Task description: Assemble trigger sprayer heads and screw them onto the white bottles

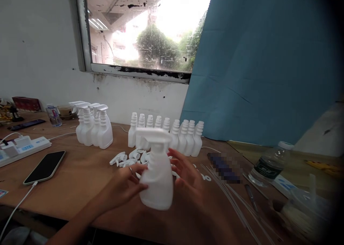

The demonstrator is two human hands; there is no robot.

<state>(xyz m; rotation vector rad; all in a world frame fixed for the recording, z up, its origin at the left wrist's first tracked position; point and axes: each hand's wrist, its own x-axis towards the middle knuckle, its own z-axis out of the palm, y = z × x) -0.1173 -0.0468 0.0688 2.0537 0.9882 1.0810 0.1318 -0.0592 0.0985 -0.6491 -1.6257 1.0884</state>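
Spray bottle (pixel 159 180); dark water-bottle label (pixel 266 168) illegible

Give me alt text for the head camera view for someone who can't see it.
A white spray bottle, trigger head on top, is between a person's left-hand grip and right-hand grip at a brown table. Behind it are loose trigger heads and a row of bottles without heads, below a window.

No text can be read; the dark bottle label (pixel 266 168) shows pale marks, too blurred to tell.
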